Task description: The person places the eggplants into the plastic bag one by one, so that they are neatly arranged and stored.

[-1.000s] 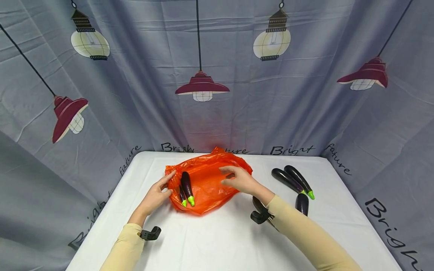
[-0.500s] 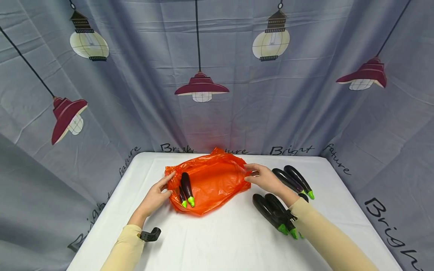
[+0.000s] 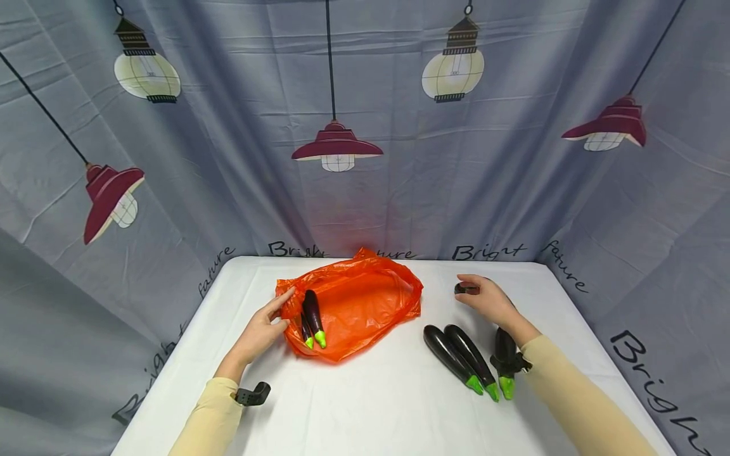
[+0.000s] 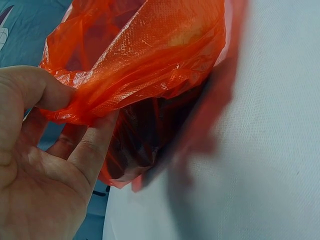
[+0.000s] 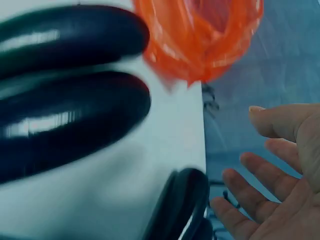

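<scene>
An orange plastic bag (image 3: 365, 304) lies with its mouth open on the white table, two dark eggplants (image 3: 314, 316) with green stem ends inside. At its left rim my left hand (image 3: 263, 328) pinches the plastic between thumb and fingers, seen closely in the left wrist view on the bag edge (image 4: 150, 65). My right hand (image 3: 492, 303) hovers over the back eggplants (image 3: 467, 289), which it mostly hides; in the right wrist view its fingers are spread, apart from the eggplant pair (image 5: 187, 200) below. Closer to me lie two more eggplants (image 3: 453, 359) side by side.
Another eggplant (image 3: 505, 380) is partly covered by the black right wrist camera strap (image 3: 510, 363). A white cloth covers the table (image 3: 353, 411). Behind it hangs a grey curtain (image 3: 376, 209) with printed lamps and lettering.
My right hand has moved right, from above the bag past its right rim to over the back eggplants. The near eggplants have come into view. My left hand stays at the bag's rim.
</scene>
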`<state>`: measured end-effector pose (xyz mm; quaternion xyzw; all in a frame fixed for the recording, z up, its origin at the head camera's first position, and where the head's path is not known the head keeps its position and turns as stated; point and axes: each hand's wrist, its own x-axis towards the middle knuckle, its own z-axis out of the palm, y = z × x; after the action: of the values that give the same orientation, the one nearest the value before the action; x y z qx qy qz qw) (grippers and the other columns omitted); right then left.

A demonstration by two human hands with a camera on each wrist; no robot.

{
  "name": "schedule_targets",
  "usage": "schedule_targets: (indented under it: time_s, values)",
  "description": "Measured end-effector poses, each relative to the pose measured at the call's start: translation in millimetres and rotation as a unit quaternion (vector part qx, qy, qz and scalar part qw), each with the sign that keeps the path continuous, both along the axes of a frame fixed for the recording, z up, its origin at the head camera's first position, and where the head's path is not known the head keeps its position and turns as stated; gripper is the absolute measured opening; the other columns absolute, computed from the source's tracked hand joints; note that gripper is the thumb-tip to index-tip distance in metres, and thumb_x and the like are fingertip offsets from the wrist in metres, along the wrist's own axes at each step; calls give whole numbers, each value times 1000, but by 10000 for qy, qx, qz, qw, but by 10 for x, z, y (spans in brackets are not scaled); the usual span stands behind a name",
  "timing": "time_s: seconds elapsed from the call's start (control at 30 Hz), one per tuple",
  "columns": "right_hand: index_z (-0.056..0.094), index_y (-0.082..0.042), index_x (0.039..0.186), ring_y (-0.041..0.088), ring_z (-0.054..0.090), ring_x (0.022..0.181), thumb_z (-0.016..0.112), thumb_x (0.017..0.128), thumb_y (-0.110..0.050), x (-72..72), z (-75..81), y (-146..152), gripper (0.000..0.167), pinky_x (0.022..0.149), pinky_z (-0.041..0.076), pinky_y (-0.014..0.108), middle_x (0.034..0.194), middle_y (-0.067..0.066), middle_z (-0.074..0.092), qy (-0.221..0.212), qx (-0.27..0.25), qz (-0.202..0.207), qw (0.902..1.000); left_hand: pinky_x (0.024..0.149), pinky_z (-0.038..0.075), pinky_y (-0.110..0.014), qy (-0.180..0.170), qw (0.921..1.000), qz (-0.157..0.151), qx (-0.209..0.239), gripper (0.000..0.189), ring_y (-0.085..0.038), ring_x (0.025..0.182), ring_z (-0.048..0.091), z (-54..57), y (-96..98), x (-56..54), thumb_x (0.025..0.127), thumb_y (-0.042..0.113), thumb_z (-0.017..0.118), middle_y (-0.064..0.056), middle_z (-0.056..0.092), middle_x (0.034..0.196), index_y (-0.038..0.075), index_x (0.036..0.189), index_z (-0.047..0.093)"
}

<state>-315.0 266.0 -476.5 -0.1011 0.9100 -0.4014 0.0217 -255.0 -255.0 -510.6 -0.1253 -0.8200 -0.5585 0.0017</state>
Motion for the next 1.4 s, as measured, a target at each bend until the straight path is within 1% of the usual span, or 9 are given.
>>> schedule_targets:
  time_s: [0.17, 0.4, 0.53, 0.7, 0.83, 0.97, 1.07, 1.27, 1.4]
  values:
    - [46, 6, 149, 48, 56, 123, 68, 99, -21, -14, -39, 214, 61, 97, 50, 58, 140, 33, 53, 199, 202, -235, 9993, 119, 24, -55, 3, 10000, 12, -20, 72, -39, 150, 26, -11, -10, -2, 93, -6, 58, -8, 33, 164, 22, 158, 43]
    - [43, 7, 150, 53, 52, 125, 63, 100, -18, 11, -105, 501, 60, 99, 45, 64, 140, 34, 52, 470, 974, -510, 9928, 120, 22, -54, 7, 10000, 23, 42, 72, -36, 151, 24, 12, -1, 14, 92, -6, 58, -8, 33, 164, 21, 157, 44]
    - [40, 9, 150, 56, 51, 124, 62, 99, -18, 15, -135, 645, 62, 97, 44, 66, 140, 37, 49, 487, 1158, -649, 9900, 121, 22, -54, -5, 10000, 49, 47, 72, -36, 151, 25, 4, -4, 13, 92, -6, 58, -8, 33, 164, 20, 157, 44]
    - [38, 11, 150, 58, 51, 121, 65, 97, -17, -9, -156, 808, 65, 94, 46, 67, 139, 40, 48, 329, 1314, -634, 9887, 120, 21, -58, -5, 10000, 73, -46, 72, -41, 150, 24, 3, -1, 7, 92, -9, 55, -13, 31, 164, 14, 158, 41]
    - [36, 11, 150, 59, 52, 119, 67, 96, -18, -62, -178, 939, 69, 92, 47, 67, 137, 42, 47, 160, 1326, -448, 9900, 120, 18, -61, -48, 9999, 76, -57, 72, -45, 150, 21, 14, 5, 4, 91, -11, 53, -17, 28, 165, 10, 159, 38]
    - [35, 11, 151, 60, 50, 120, 67, 96, -19, -116, -175, 1038, 70, 93, 44, 69, 135, 43, 49, -83, 1250, -265, 9918, 119, 22, -59, -119, 9999, 84, -33, 73, -43, 150, 23, 3, -6, 6, 92, -8, 55, -15, 28, 165, 16, 159, 39]
    - [37, 11, 150, 60, 50, 119, 68, 95, -18, -157, -171, 1088, 70, 93, 45, 69, 131, 42, 52, -229, 1264, -180, 9916, 118, 25, -57, -176, 9998, 93, -33, 73, -41, 149, 26, 1, -18, 13, 92, -5, 57, -12, 29, 165, 22, 159, 42]
    - [36, 15, 148, 57, 55, 115, 67, 95, -11, -222, -167, 1163, 67, 84, 55, 59, 130, 44, 51, -599, 1053, 93, 9926, 119, 25, -56, -184, 9997, 110, -135, 73, -39, 151, 24, 7, -36, 19, 92, -2, 57, -7, 30, 166, 26, 158, 42]
    - [34, 15, 149, 52, 59, 112, 68, 94, -9, -264, -190, 1217, 69, 80, 58, 56, 131, 45, 49, -1034, 742, 55, 9919, 117, 27, -56, -213, 9995, 141, -160, 74, -39, 150, 25, 0, -43, 16, 92, -1, 57, -6, 30, 165, 29, 158, 42]
